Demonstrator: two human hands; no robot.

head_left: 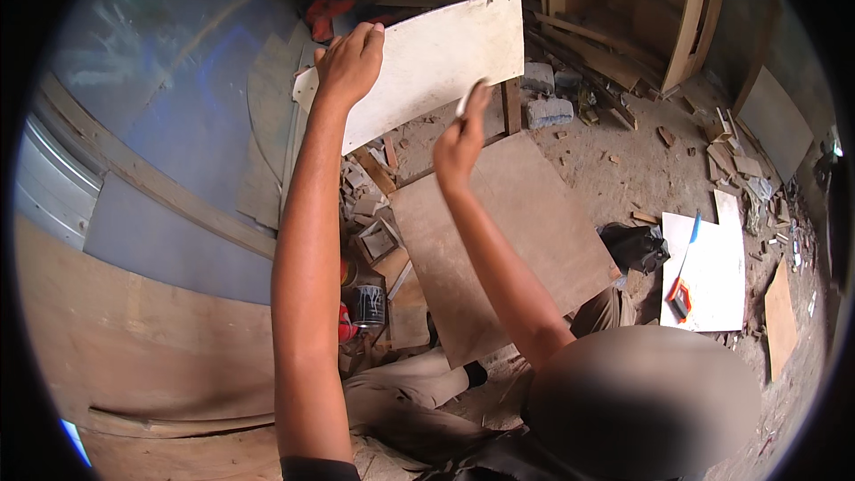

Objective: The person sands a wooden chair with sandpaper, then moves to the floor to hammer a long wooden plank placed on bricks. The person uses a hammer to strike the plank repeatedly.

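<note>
My left hand [352, 62] is closed over the upper edge of a white board [436, 49], near its left end. This board is long and thin, and it stands tilted beyond the brown panel. Just below the board's lower edge is my right hand [460, 142], its fingers closed round a small thing with a pale side and a dark tip. Blur and the fingers hide what kind of thing it is. Under my right forearm lies the large square brown panel [508, 223].
A hand saw [681, 294] with an orange and black handle rests on a white sheet [712, 258] at right. Nearby is a black bag [634, 248]. A paint-streaked can [368, 305] stands left of the panel. Concrete blocks [549, 112] and wood scraps litter the floor.
</note>
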